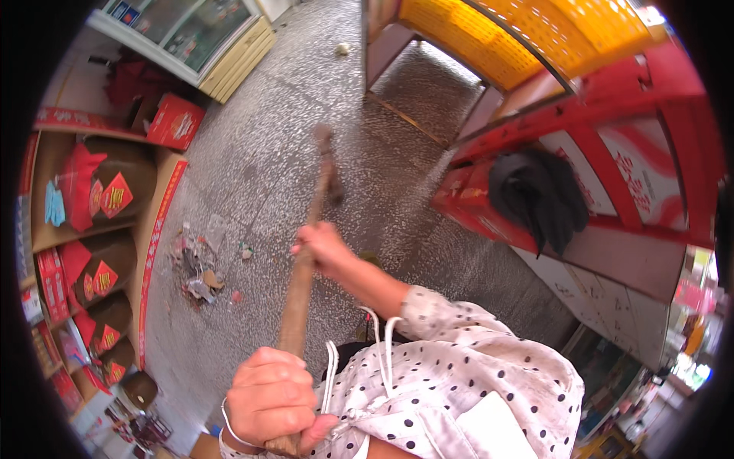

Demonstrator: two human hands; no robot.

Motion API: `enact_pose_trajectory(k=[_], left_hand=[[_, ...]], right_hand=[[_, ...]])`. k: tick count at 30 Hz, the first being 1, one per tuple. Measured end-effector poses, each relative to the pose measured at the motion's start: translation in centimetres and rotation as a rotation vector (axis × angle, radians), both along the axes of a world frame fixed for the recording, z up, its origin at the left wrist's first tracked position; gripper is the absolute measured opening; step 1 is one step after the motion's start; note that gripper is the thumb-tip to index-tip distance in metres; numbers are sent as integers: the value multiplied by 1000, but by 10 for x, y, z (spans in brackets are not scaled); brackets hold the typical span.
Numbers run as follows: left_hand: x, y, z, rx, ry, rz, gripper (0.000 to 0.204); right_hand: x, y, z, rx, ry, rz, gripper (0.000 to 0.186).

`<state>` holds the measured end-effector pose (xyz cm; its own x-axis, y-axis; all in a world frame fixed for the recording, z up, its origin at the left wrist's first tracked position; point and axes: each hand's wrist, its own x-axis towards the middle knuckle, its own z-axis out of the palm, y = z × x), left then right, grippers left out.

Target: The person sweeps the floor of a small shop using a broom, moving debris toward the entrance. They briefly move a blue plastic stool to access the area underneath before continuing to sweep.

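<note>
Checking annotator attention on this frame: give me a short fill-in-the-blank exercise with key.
1. The left hand grips the wooden pole lower in the picture than the ____ hand.
2. Litter lies on the floor to the ____ of the pole.
3. The perforated plastic crate at upper right is ____ in colour.
4. The white garment is patterned with black ____.

Missing words: right; left; yellow; dots.

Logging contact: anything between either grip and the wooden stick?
Nothing visible: the left grip wraps the wooden stick at its near end, and the right grip closes round it farther out.
</note>
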<state>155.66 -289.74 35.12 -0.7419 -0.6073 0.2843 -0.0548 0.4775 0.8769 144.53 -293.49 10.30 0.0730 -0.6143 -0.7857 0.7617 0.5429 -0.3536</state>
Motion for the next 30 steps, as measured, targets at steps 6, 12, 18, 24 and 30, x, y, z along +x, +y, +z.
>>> enact_pose_trajectory(k=[6, 12, 18, 24, 30], left_hand=[[-29, -19, -114, 264, 251, 80, 17], [13, -41, -132, 308, 206, 57, 26], [77, -40, -72, 29, -58, 241, 27], [132, 18, -49, -99, -99, 369, 18], [291, 95, -98, -6, -88, 873, 66]], right_hand=[[-128, 8, -108, 151, 489, -21, 8], [-90, -15, -170, 193, 244, 126, 7], [96, -84, -117, -5, -186, 404, 6], [214, -63, -52, 11, -453, 776, 20], [294, 17, 77, -191, 25, 1178, 21]])
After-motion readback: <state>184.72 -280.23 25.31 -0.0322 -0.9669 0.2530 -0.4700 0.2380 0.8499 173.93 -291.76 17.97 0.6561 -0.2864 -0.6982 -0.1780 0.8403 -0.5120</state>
